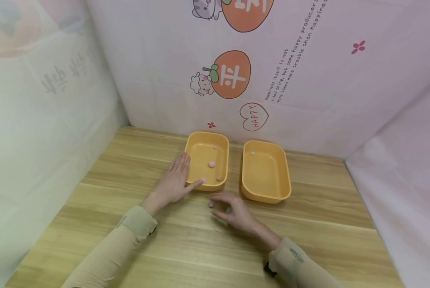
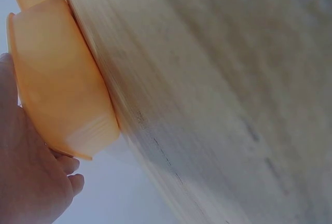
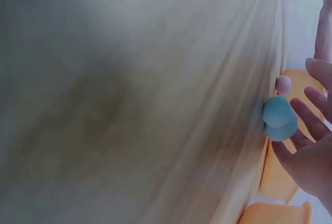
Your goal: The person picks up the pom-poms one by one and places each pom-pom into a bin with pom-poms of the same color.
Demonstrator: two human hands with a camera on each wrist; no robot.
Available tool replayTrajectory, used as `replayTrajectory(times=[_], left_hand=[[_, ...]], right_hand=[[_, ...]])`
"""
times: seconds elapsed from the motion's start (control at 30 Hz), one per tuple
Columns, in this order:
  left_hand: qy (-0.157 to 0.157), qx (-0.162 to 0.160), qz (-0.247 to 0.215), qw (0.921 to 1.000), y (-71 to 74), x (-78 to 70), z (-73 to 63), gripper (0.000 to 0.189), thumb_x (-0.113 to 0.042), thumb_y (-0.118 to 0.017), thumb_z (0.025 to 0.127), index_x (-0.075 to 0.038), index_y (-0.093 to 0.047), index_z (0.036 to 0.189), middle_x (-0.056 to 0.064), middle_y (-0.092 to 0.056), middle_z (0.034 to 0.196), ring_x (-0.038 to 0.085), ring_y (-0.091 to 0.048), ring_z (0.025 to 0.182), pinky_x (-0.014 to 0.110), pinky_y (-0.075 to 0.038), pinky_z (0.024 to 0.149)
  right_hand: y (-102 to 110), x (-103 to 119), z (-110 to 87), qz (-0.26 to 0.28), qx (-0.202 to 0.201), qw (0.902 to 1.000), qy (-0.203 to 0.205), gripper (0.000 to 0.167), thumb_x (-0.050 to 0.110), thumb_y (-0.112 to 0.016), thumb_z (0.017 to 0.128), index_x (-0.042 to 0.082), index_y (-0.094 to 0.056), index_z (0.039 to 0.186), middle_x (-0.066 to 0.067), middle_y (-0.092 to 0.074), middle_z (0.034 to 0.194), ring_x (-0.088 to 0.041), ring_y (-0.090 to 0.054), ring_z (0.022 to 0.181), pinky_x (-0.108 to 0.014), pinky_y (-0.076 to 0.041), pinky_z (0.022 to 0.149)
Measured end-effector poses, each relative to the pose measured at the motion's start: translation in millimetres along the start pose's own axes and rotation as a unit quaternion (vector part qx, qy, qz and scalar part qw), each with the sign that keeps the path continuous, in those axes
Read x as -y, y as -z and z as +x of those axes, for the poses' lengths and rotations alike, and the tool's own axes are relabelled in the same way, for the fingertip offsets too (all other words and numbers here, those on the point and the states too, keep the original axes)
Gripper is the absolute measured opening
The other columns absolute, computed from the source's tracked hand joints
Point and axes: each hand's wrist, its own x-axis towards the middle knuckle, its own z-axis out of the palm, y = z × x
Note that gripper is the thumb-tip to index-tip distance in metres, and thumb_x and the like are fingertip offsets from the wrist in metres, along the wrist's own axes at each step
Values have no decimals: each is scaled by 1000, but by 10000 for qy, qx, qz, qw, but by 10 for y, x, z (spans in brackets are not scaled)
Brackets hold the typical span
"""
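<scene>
My left hand (image 1: 171,186) rests on the left wall and near rim of the left yellow box (image 1: 226,154), its fingers straight. Inside that box lie several small pink balls (image 1: 211,164). Over the table just in front of the boxes, my right hand (image 1: 234,212) has thumb and index finger spread apart. A pink ball (image 1: 210,204) sits on the table near its fingertips. Two teal balls (image 3: 277,112) are close by the fingers in the right wrist view; from the head, one teal ball (image 1: 228,210) shows partly under the hand.
To the right stands a second yellow box (image 1: 267,172) with one small pale ball (image 1: 252,153) in it. Printed white cloth (image 1: 164,80) hangs behind the wooden table (image 1: 186,248) and along both sides.
</scene>
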Motion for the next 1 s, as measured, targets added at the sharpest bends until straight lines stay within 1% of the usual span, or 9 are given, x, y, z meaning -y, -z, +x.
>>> replayTrajectory(times=[0.2, 0.37, 0.47, 0.63, 0.83, 1.0], left_hand=[[-14, -61, -46, 10000, 8, 5, -8, 109, -73, -46, 109, 6, -10, 174, 26, -2, 184, 42, -5, 174, 56, -10, 143], [0, -40, -50, 10000, 4, -1, -2, 108, -72, -47, 109, 6, -10, 174, 26, -2, 184, 43, -5, 174, 57, -11, 142], [1, -5, -78, 10000, 10, -12, -2, 108, -73, -47, 109, 6, -11, 173, 26, -1, 184, 43, -6, 174, 57, -12, 142], [18, 20, -97, 9999, 13, -18, -6, 108, -74, -46, 109, 6, -12, 174, 25, 0, 185, 42, -6, 174, 57, -12, 142], [-5, 10, -23, 10000, 0, 8, -5, 109, -75, -44, 108, 5, -10, 174, 25, 0, 185, 42, -6, 174, 55, -11, 143], [21, 51, -5, 10000, -11, 17, 0, 110, -77, -41, 108, 4, -9, 174, 24, 2, 185, 41, -5, 174, 55, -10, 143]], right_hand=[[-32, -14, 44, -270, 36, 9995, 132, 40, 7, -84, 96, 2, -75, 135, -13, -78, 136, -35, -71, 130, -54, -58, 114], [-60, -29, 64, -246, -96, 9996, 135, 27, 2, -84, 93, 3, -80, 120, -10, -81, 123, -32, -74, 121, -52, -59, 110], [-73, -35, 67, -190, -142, 9997, 1, 21, 1, -85, 93, 5, -81, 113, -8, -82, 118, -30, -74, 118, -51, -59, 110], [-95, -43, 78, -198, -158, 9995, -164, 21, 3, -86, 93, 7, -82, 113, -7, -82, 119, -28, -74, 119, -49, -59, 112], [-115, -58, 101, -240, -153, 9995, -107, 24, 3, -86, 93, 6, -82, 117, -6, -83, 120, -27, -74, 119, -47, -60, 110], [-122, -67, 101, -269, -142, 9995, -74, 21, 3, -86, 93, 7, -83, 113, -4, -83, 115, -25, -74, 115, -44, -61, 108]])
